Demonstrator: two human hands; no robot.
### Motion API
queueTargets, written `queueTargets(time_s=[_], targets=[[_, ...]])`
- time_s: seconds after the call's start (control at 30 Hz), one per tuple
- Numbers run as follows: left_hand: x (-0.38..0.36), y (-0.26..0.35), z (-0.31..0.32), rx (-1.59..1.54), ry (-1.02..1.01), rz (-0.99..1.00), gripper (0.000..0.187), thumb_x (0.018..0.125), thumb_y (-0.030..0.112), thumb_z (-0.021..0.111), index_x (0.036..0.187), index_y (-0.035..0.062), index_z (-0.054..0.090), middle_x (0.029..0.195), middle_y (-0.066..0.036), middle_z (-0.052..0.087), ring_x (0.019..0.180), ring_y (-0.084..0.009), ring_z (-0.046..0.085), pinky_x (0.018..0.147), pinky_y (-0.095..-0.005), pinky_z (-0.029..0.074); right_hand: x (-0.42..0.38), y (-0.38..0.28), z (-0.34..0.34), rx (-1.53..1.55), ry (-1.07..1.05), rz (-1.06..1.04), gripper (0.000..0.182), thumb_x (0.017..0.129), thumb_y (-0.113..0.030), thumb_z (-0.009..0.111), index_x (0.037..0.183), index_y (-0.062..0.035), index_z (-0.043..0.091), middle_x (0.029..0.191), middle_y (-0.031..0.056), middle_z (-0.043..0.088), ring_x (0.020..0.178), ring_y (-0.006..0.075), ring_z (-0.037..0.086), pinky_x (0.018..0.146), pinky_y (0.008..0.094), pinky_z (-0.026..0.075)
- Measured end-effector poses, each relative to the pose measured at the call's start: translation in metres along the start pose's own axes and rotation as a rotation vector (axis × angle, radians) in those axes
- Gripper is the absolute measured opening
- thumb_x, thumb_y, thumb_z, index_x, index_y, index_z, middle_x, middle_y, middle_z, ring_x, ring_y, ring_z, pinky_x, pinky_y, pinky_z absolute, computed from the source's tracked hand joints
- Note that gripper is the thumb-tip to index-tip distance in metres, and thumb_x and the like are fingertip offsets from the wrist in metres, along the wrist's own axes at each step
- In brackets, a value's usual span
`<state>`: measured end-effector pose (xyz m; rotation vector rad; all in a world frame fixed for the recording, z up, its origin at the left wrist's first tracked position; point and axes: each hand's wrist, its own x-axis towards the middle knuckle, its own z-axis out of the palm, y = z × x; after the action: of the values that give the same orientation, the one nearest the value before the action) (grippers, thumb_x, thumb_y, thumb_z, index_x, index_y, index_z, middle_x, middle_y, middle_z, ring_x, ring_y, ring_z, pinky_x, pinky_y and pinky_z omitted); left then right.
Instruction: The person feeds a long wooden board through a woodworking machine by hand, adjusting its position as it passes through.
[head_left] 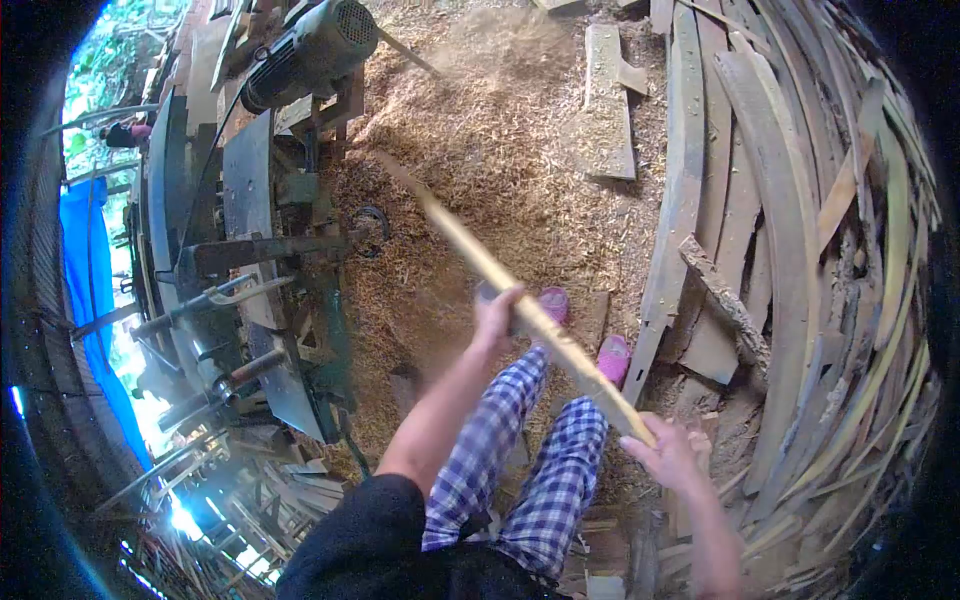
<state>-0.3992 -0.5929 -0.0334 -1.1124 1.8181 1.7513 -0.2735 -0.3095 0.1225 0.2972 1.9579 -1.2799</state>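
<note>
A long, narrow wooden strip [545, 328] slants across the middle of the view, from the upper left down to the lower right. Around its middle part my left hand [496, 318] is closed. Near its lower right end my right hand [665, 452] grips it, thumb on top. The strip's far end reaches over the wood shavings [470, 130] and looks blurred. Both hands hold it above my legs and pink shoes.
On the left stands a machine with a flat metal table [250, 190] and a motor [325, 50]. Stacked planks [780, 170] fill the right side. A short board [608, 110] lies on the shavings at the upper right. Wood scraps are heaped at the lower left.
</note>
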Motion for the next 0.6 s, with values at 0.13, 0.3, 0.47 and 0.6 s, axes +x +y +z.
queueTargets(time_s=[0.13, 0.3, 0.47, 0.6], targets=[[0.03, -0.033, -0.069, -0.029, 0.161, -0.136, 0.036, 0.076, 0.021, 0.065, 0.102, 0.0005, 0.053, 0.083, -0.009, 0.059, 0.07, -0.0207, 0.06, 0.063, -0.0321, 0.05, 0.057, 0.024, 0.037, -0.011, -0.175, -0.06, 0.03, 0.081, -0.027, 0.065, 0.1, -0.005, 0.058, 0.073, 0.0158, 0.061, 0.064, 0.0261, 0.06, 0.061, 0.0366, 0.047], [0.137, -0.007, -0.011, -0.039, 0.046, -0.019, 0.044, 0.074, 0.016, 0.066, 0.111, 0.0028, 0.047, 0.086, -0.01, 0.058, 0.075, -0.0236, 0.058, 0.068, -0.0383, 0.049, 0.104, 0.004, 0.018, -0.013, -0.081, -0.029, 0.03, 0.081, -0.028, 0.064, 0.091, -0.0009, 0.056, 0.071, 0.0197, 0.059, 0.067, 0.0344, 0.061, 0.063, 0.0409, 0.047], [0.148, 0.035, 0.048, -0.024, -0.191, 0.087, 0.047, 0.074, 0.015, 0.069, 0.111, 0.003, 0.044, 0.088, -0.009, 0.055, 0.071, -0.0192, 0.056, 0.064, -0.0343, 0.049, 0.089, -0.017, 0.018, 0.106, 0.111, 0.068, 0.031, 0.081, -0.027, 0.064, 0.098, -0.0023, 0.057, 0.075, 0.0206, 0.06, 0.07, 0.0375, 0.061, 0.064, 0.0411, 0.047], [0.071, 0.008, -0.014, -0.047, -0.006, 0.094, 0.054, 0.075, 0.016, 0.067, 0.12, 0.0022, 0.039, 0.096, -0.01, 0.054, 0.084, -0.0227, 0.058, 0.073, -0.0365, 0.051, 0.069, -0.008, 0.004, 0.013, -0.072, 0.01, 0.032, 0.081, -0.027, 0.065, 0.099, -0.0024, 0.057, 0.08, 0.0213, 0.061, 0.076, 0.0379, 0.061, 0.065, 0.0426, 0.047]])
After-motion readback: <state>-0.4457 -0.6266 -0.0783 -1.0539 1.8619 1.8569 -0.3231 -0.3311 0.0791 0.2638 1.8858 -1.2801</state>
